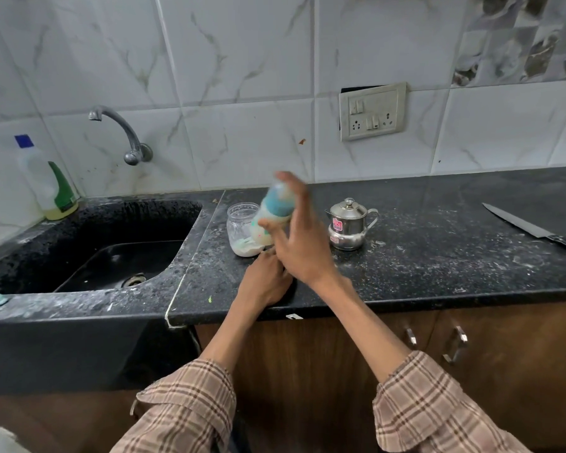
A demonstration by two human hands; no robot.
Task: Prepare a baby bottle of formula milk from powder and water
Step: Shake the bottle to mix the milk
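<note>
My right hand grips a baby bottle with a teal collar and milky liquid inside. The bottle is tilted, lifted off the black counter, and blurred by motion. Behind it stands a clear glass jar with white powder at its bottom. A small steel pot with a lid and spout stands just right of my right hand. My left hand rests on the counter below the bottle, fingers curled; whether it holds anything is hidden.
A black sink lies to the left under a wall tap. A detergent bottle stands at its back corner. A large knife lies at the far right. Powder dusts the counter.
</note>
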